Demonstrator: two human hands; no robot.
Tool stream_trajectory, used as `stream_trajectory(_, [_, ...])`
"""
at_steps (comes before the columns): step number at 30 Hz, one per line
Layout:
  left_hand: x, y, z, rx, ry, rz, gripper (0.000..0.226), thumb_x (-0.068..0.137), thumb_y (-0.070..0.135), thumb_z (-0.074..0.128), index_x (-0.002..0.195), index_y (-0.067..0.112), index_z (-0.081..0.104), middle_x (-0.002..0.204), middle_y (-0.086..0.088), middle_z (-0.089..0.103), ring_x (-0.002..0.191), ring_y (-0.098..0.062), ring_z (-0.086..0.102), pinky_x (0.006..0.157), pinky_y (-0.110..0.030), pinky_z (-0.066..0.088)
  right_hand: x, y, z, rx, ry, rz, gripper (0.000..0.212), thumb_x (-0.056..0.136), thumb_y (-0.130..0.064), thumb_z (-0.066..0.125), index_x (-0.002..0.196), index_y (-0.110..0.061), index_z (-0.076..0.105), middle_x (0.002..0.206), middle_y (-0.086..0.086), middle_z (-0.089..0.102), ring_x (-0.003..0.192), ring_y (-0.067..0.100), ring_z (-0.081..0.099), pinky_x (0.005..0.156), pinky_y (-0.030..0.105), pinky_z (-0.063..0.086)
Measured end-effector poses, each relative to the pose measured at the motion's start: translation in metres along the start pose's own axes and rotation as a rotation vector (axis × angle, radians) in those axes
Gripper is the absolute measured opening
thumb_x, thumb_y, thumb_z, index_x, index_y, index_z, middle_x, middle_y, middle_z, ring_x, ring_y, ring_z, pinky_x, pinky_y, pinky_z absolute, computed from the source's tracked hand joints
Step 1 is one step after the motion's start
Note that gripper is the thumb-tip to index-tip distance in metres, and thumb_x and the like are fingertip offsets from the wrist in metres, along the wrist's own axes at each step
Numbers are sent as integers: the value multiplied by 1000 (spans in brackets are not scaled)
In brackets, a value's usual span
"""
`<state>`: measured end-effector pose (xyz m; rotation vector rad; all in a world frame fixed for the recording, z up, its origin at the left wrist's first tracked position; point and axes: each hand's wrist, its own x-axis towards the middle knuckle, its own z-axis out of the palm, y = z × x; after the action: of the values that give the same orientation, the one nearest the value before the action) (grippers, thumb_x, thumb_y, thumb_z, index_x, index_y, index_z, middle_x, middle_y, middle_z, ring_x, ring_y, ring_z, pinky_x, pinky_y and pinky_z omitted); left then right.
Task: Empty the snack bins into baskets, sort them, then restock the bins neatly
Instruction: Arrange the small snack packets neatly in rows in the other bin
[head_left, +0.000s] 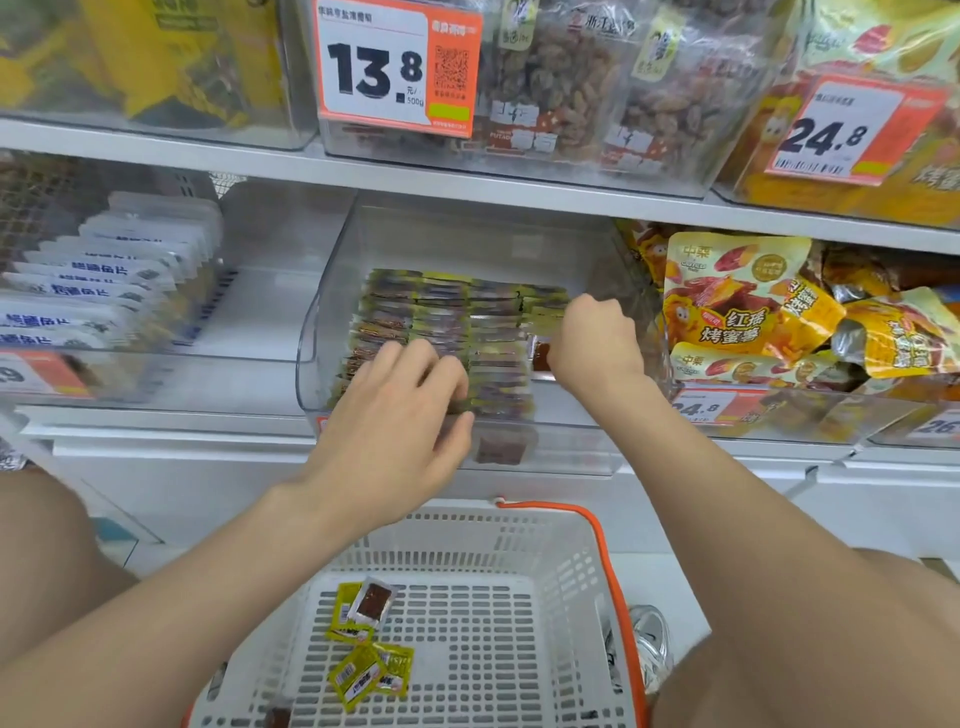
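Snack bin (467, 234): clear, glossy, smooth hard plastic.
Snack packets (467, 322): shiny yellow plastic film, part see-through.
Basket (545, 525): white matt plastic, perforated.
Basket handle (597, 525): smooth orange plastic.
Price tag (374, 67): printed paper behind glossy plastic.
Sweet potato bags (737, 296): glossy crinkled film.

Inside the clear bin (467, 239) the packets (447, 317) are blurred, their print unreadable, the right grip (592, 338) hides its own fingertips there, and below the bin the basket (561, 561) runs off the bottom edge.

Bare: left hand (395, 431), right hand (595, 340), forearms, knees. Worn: one white-grey laced sneaker (652, 642).
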<state>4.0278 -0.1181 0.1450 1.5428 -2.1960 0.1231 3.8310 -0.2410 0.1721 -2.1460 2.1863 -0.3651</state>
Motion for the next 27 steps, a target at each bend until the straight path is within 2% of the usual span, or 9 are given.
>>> stream_trajectory(3, [-19,13,-12,-49,111,-37,26,89,41,58,74,26,43,71,9,48,72,-21,49,58,-34,37,-39,-15,-22,134,174,-221,12,97,-22,54,98,-12,60,88,9,68,88,38,65,68,38,45])
stream_trajectory(5, [-35,15,-3,-10,-186,-120,32,88,49,52,72,21,49,69,6,57,72,-23,59,57,-33,41,-84,-23,-31,392,170,-380,6,90,-22,59,90,-23,65,69,-5,69,69,18,67,68,33,51])
stream_trajectory(9, [-69,-18,58,13,-912,-181,23,92,42,51,91,25,67,91,0,69,89,-27,69,79,-39,58,-165,-28,14,394,-370,-475,10,87,-27,59,81,-25,66,61,-8,66,63,10,64,70,31,57])
stream_trajectory(12, [-95,-49,100,27,-1185,-274,25,98,27,56,97,8,72,93,-14,70,90,-33,69,77,-35,54,-181,-25,94,77,-663,-517,18,90,-29,53,99,-21,66,95,6,68,97,31,66,84,43,58])
stream_trajectory(15, [-135,-75,139,81,-1268,-381,24,97,17,61,76,8,55,75,-7,54,76,-29,60,74,-40,50,-179,-18,165,-27,-842,-412,11,97,-18,53,87,-14,54,98,12,55,104,37,60,80,36,49])
stream_trajectory(17, [-168,-88,164,122,-1330,-427,8,95,12,65,101,9,61,88,-4,58,90,-29,66,76,-40,53,-180,-12,206,-44,-880,-350,21,98,-14,52,78,-14,45,92,11,54,91,34,58,73,34,43])
stream_trajectory(18, [-186,-94,178,130,-1338,-464,23,92,9,66,114,12,61,99,-4,63,95,-29,68,75,-39,52,-181,-12,224,-64,-896,-320,18,100,-15,52,83,-13,46,96,12,55,89,33,57,72,35,42])
stream_trajectory(22, [-224,-95,211,265,-1386,-425,34,91,7,67,124,15,66,122,-6,66,119,-30,64,92,-38,53,-195,-15,286,-140,-975,-302,24,97,-35,62,107,-16,54,111,9,59,99,30,63,72,37,45])
stream_trajectory(27, [-257,-92,247,432,-1361,-301,40,100,12,57,140,13,55,147,-10,50,144,-37,33,122,-53,24,-216,-22,339,-131,-975,-207,42,97,-54,61,111,-14,58,111,8,65,101,31,67,74,39,53])
